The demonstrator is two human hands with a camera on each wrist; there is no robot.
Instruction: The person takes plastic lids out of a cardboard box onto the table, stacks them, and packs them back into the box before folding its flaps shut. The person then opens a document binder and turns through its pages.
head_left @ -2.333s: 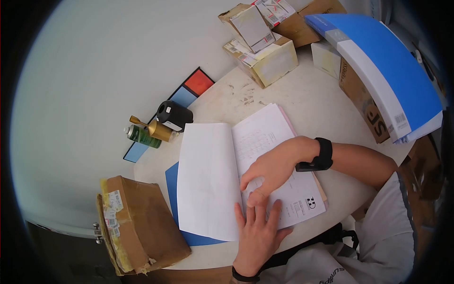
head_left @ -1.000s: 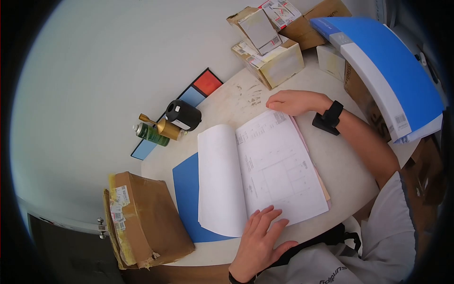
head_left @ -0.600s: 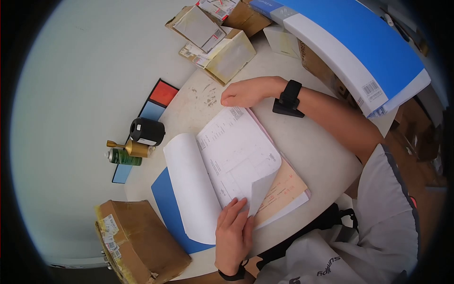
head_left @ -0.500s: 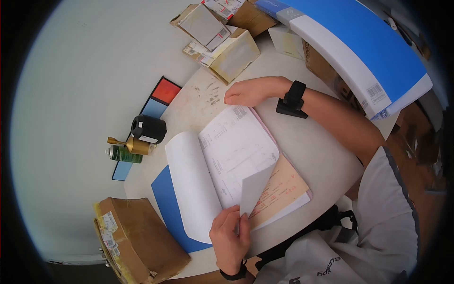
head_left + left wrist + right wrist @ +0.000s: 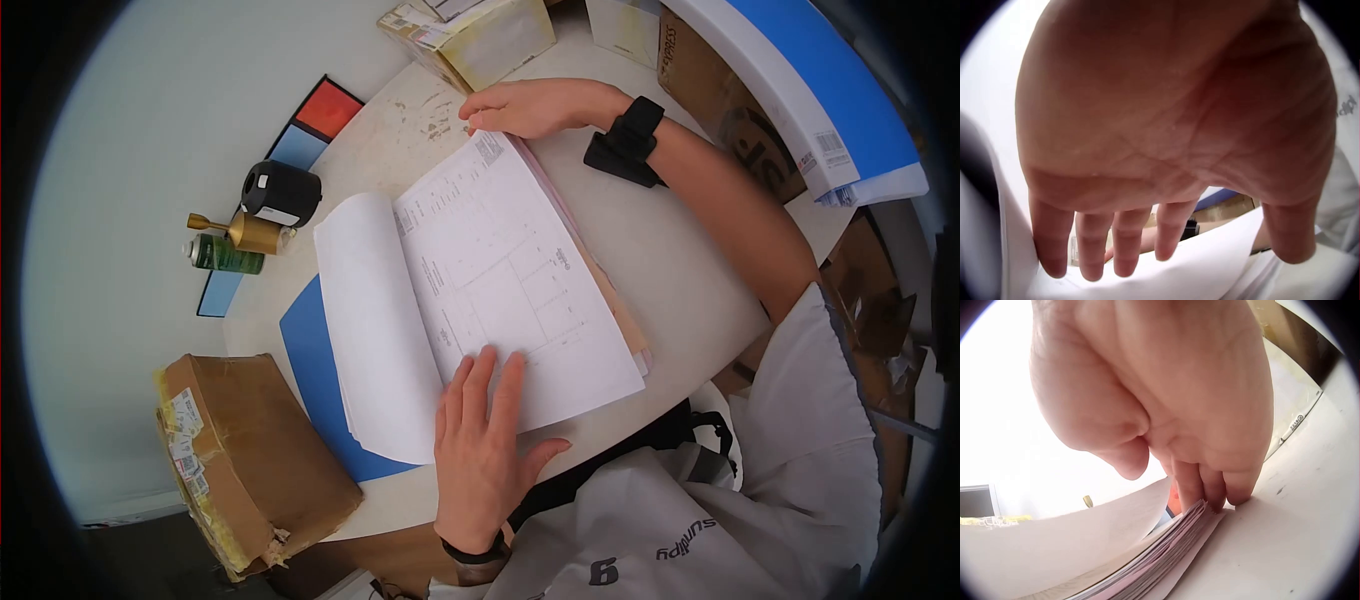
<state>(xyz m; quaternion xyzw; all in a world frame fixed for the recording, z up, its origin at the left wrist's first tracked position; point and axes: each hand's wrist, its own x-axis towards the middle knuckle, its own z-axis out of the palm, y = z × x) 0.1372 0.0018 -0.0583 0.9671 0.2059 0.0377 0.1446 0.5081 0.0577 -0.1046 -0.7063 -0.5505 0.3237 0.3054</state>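
In the head view an open stack of printed sheets (image 5: 500, 270) lies across a blue folder (image 5: 310, 335), its turned pages curving over on the left. My left hand (image 5: 482, 450) is palm down at the lower part of the printed page, fingers spread and straight, thumb out to the side; its palm fills the left wrist view (image 5: 1172, 125). At the stack's top edge is my right hand (image 5: 540, 107). The right wrist view shows its fingers (image 5: 1210, 484) reaching down against the stack's edge (image 5: 1166, 553), with the thumb above the paper.
A worn cardboard box (image 5: 260, 440) stands at the lower left. A black holder (image 5: 282, 192), a gold object (image 5: 252, 233) and a green can (image 5: 228, 254) are near the wall. More boxes (image 5: 495, 45) and a large blue binder (image 5: 850, 80) stand at the back and right.
The page corner that my left hand was lifting lies down again, covering the orange sheet. My left fingers have let go and spread out. My right hand stays at the top edge. The view has shifted.
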